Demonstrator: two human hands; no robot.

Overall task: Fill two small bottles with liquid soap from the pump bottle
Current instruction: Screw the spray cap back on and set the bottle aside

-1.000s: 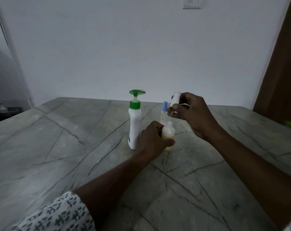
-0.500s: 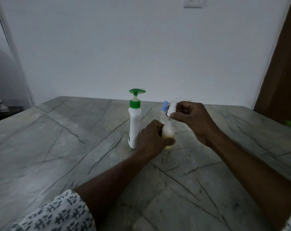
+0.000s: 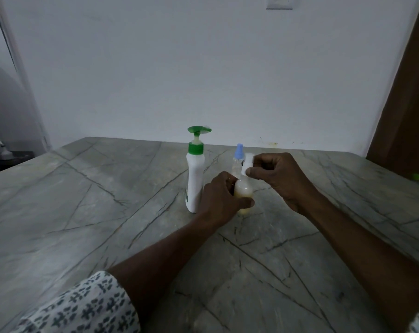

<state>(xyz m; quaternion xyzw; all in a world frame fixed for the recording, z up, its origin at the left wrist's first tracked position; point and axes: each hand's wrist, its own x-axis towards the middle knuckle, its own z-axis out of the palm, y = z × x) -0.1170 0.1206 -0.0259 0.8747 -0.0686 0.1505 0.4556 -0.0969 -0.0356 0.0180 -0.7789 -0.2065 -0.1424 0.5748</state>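
A white pump bottle (image 3: pixel 195 181) with a green collar and green pump head stands upright on the marble table. Just right of it, my left hand (image 3: pixel 221 199) grips a small clear bottle (image 3: pixel 244 191) holding yellowish soap, resting on the table. My right hand (image 3: pixel 277 175) pinches a white cap (image 3: pixel 248 163) right above that bottle's neck, tilted slightly. Behind them stands a second small bottle (image 3: pixel 238 156) with a blue cap; its lower body is mostly hidden by the cap and my fingers.
The grey veined marble table (image 3: pixel 107 200) stretches wide on all sides. A white wall runs behind it, and a brown door (image 3: pixel 405 116) stands at the right. Dark furniture (image 3: pixel 6 157) sits past the table's left edge.
My right hand has lowered the white cap from above down to the neck of the small bottle. My left hand has kept the bottle still.
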